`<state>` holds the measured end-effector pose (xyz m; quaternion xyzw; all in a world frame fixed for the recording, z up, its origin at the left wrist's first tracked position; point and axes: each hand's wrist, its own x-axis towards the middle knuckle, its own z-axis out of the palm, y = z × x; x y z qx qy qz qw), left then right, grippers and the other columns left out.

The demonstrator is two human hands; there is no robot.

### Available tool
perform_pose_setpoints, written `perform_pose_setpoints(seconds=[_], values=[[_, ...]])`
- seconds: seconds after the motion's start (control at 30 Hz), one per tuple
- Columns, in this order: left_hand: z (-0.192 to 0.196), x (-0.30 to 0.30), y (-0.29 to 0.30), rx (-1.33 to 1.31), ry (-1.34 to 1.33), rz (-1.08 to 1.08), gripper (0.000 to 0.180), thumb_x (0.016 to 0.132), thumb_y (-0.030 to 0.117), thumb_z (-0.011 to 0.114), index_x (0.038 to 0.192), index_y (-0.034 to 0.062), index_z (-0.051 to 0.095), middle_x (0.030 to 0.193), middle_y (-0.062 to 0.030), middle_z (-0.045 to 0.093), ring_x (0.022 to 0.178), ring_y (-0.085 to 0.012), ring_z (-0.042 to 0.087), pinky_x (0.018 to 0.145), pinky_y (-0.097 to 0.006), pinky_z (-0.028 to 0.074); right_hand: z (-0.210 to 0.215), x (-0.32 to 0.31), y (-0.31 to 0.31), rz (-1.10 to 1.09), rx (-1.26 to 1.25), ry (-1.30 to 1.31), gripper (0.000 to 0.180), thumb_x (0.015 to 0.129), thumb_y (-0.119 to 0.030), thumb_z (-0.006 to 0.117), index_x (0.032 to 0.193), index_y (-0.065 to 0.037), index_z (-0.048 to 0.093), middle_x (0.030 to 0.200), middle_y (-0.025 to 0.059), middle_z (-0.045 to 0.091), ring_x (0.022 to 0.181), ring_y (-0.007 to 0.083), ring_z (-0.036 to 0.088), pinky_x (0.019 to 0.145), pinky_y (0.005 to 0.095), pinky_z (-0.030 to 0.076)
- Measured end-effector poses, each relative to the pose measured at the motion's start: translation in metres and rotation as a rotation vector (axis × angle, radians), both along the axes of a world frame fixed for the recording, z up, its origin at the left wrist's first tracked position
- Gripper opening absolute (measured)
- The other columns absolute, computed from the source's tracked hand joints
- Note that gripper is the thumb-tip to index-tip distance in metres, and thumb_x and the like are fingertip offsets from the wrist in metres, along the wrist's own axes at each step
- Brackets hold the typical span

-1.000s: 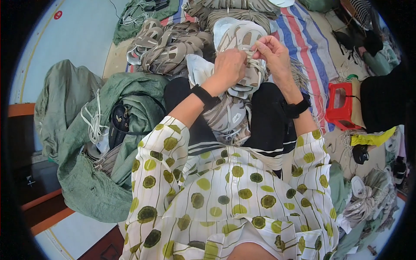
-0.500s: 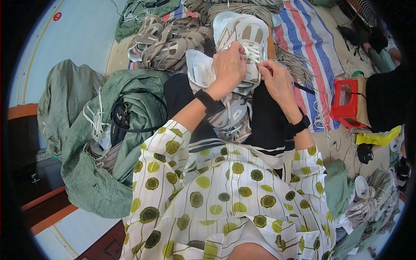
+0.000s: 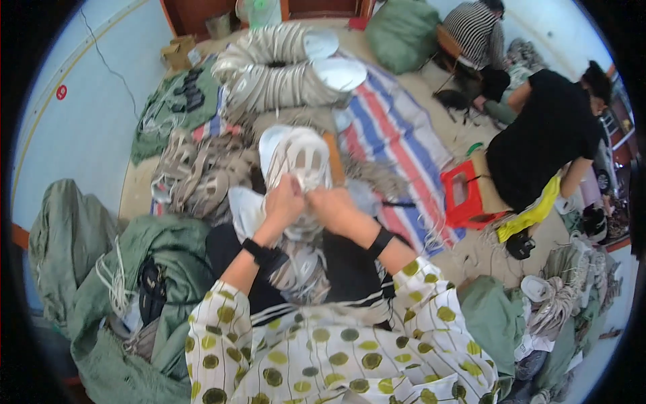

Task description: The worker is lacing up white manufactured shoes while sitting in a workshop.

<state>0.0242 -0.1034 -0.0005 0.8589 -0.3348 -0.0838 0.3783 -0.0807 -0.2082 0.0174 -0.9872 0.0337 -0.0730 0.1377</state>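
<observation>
While both hands met over the lap, the pale shoe upper (image 3: 299, 161) served as the anchor of the scene: it stood propped on the person's dark trousers, its cut-out openings facing up. The left hand (image 3: 284, 202) was curled closed on the upper's lower edge, and the right hand (image 3: 335, 205) was pinched shut against the same edge just beside it, the two touching; what the fingertips gripped between them was probably a lace or thread, though it was too small to tell. More pale uppers (image 3: 299, 269) lay below the held one, between the forearms. To the left of the upper a heap of grey-beige shoe parts (image 3: 195, 178) crowded close, and further left a green sack (image 3: 134, 269) spilled open with white cords. Beyond the upper, rows of stacked soles (image 3: 276, 74) filled the floor. To its right a striped sheet (image 3: 397, 148) left a band of open room, ending at a red plastic stool (image 3: 464, 198), where another person in a black top (image 3: 545, 135) sat bent over.
</observation>
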Motion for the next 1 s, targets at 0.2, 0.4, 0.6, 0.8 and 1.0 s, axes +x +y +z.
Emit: perform_pose_setpoints(seconds=[0.2, 0.4, 0.6, 0.8, 1.0], values=[[0.005, -0.001, 0.01, -0.04, 0.037, -0.153, 0.021, 0.068, 0.012, 0.057, 0.086, 0.0029, 0.052, 0.075, -0.0134, 0.06, 0.071, -0.0302, 0.059, 0.062, -0.039, 0.044, 0.009, -0.025, -0.003, -0.12, 0.052, -0.179, 0.009, 0.077, -0.013, 0.053, 0.08, -0.004, 0.054, 0.073, 0.0137, 0.055, 0.07, 0.0309, 0.058, 0.058, 0.0395, 0.045], [-0.005, 0.0, 0.011, -0.03, -0.088, -0.047, 0.012, 0.067, 0.014, 0.055, 0.078, 0.0083, 0.055, 0.071, -0.0128, 0.06, 0.071, -0.033, 0.058, 0.06, -0.042, 0.044, -0.013, -0.014, -0.008, -0.159, 0.384, -0.255, 0.015, 0.082, -0.02, 0.052, 0.081, -0.005, 0.051, 0.078, 0.0162, 0.054, 0.075, 0.0369, 0.056, 0.061, 0.0445, 0.043], [0.008, -0.005, -0.009, -0.042, -0.152, -0.068, 0.01, 0.067, 0.012, 0.054, 0.076, 0.0093, 0.057, 0.074, -0.0132, 0.06, 0.072, -0.033, 0.058, 0.059, -0.043, 0.042, 0.002, -0.013, -0.004, -0.106, -0.02, -0.205, 0.019, 0.072, -0.005, 0.052, 0.09, -0.01, 0.047, 0.086, 0.0133, 0.05, 0.075, 0.0349, 0.056, 0.06, 0.0433, 0.045], [0.015, -0.009, -0.008, -0.054, -0.073, -0.046, 0.009, 0.068, 0.014, 0.055, 0.074, 0.0084, 0.058, 0.072, -0.0122, 0.06, 0.071, -0.0333, 0.057, 0.058, -0.042, 0.042, -0.001, -0.006, -0.007, -0.127, -0.07, -0.299, 0.005, 0.079, -0.01, 0.048, 0.078, -0.008, 0.052, 0.075, 0.0115, 0.051, 0.066, 0.0329, 0.056, 0.054, 0.0419, 0.045], [0.008, -0.005, 0.022, -0.529, 0.436, -0.033, 0.024, 0.083, 0.02, 0.054, 0.085, -0.0019, 0.064, 0.07, -0.0027, 0.062, 0.063, -0.0081, 0.053, 0.06, -0.022, 0.042, -0.001, -0.059, -0.08, -0.659, 0.684, -0.318, 0.014, 0.084, -0.018, 0.051, 0.087, -0.005, 0.056, 0.093, 0.0092, 0.059, 0.071, 0.017, 0.058, 0.063, 0.033, 0.048]])
